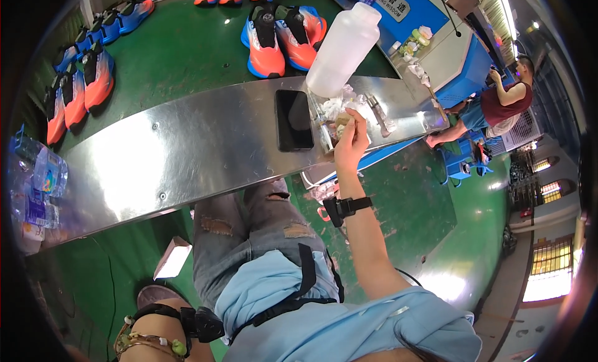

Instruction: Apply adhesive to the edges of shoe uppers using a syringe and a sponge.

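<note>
My right hand (352,139) is over the right part of a shiny metal bench (218,131), its fingers closed at a heap of crumpled white scraps (339,105). A small brownish piece (342,120) shows at the fingertips; what exactly they hold I cannot make out. Just left of the hand lies a black phone (294,120), screen up. Beyond the heap a translucent white plastic bottle (346,50) stands on the bench. A slim clear object (380,114) lies to the right of the scraps. Of my left arm only the strapped, braceleted wrist (165,328) shows at the lower left; its fingers are out of the picture.
Orange and blue sneakers (266,44) stand on the green floor past the bench, with more sneakers (98,78) at the left. Clear plastic bottles (47,172) crowd the bench's left end. A blue machine (464,81) and a seated person (504,100) are at the right.
</note>
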Motion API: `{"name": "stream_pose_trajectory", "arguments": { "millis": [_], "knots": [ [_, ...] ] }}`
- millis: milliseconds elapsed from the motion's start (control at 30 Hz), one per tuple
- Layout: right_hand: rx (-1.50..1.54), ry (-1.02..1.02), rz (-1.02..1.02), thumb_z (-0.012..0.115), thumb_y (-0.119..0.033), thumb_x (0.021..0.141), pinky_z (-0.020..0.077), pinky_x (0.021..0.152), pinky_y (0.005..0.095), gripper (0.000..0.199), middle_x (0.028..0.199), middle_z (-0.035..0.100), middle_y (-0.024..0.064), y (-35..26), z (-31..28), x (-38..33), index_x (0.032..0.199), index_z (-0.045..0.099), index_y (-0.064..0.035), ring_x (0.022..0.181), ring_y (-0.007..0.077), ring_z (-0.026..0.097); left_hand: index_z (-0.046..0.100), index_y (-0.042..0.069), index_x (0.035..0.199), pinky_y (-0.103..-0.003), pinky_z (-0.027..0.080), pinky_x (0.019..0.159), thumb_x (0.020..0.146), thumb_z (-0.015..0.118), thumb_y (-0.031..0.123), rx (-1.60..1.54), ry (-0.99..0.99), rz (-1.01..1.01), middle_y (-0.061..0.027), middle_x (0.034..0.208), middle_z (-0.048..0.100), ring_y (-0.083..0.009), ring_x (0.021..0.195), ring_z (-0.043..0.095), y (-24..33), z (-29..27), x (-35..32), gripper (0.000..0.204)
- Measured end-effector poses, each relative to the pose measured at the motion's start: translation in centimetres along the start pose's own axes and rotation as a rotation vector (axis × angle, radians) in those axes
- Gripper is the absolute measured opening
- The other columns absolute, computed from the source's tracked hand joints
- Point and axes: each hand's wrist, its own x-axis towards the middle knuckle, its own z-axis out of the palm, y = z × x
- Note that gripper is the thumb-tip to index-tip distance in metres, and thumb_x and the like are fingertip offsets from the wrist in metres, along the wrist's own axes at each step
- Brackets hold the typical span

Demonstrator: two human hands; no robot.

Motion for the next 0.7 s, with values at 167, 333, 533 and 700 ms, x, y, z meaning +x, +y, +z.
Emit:
{"name": "stream_pose_trajectory", "arguments": {
  "millis": [167,333,533,700],
  "knots": [
    [-0.011,0.013,-0.092,0.038,-0.008,0.094,0.041,0.06,0.0218,0.024,0.082,0.059,0.0073,1.0,-0.2,-0.1,0.11,0.055,-0.0046,0.068,0.0099,0.057,0.048,0.016,0.126,-0.051,0.02,0.105,0.088,0.043,0.053,0.158,-0.003,0.032,-0.0102,0.134,0.042,-0.0311,0.128,0.031,-1.4,-0.4,0.2,0.053],
    [-0.039,-0.006,-0.011,0.038,-0.008,0.094,0.0408,0.059,0.022,0.024,0.083,0.059,0.0072,-0.5,-0.2,0.0,0.109,0.056,-0.0039,0.07,0.0095,0.057,0.048,0.016,0.126,-0.051,0.02,0.105,0.088,0.043,0.052,0.378,0.039,0.065,-0.0103,0.134,0.041,-0.0309,0.128,0.031,0.0,-1.1,-0.4,0.052],
    [-0.004,0.022,-0.067,0.041,-0.005,0.091,0.0405,0.054,0.0207,0.024,0.08,0.061,0.0072,-0.1,0.1,0.1,0.108,0.057,-0.0031,0.062,0.0065,0.053,0.047,0.016,0.127,-0.051,0.02,0.105,0.089,0.043,0.05,0.649,0.083,0.122,-0.0105,0.135,0.041,-0.0307,0.128,0.031,3.3,-2.5,-0.2,0.052],
    [0.023,0.025,-0.052,0.042,-0.005,0.091,0.042,0.058,0.0215,0.022,0.08,0.061,0.0072,0.1,0.3,0.0,0.107,0.057,-0.0025,0.064,0.0086,0.055,0.047,0.016,0.127,-0.05,0.021,0.105,0.089,0.043,0.049,0.842,0.098,0.175,-0.0106,0.135,0.041,-0.0305,0.129,0.031,7.0,-4.2,-0.1,0.051]
  ]
}}
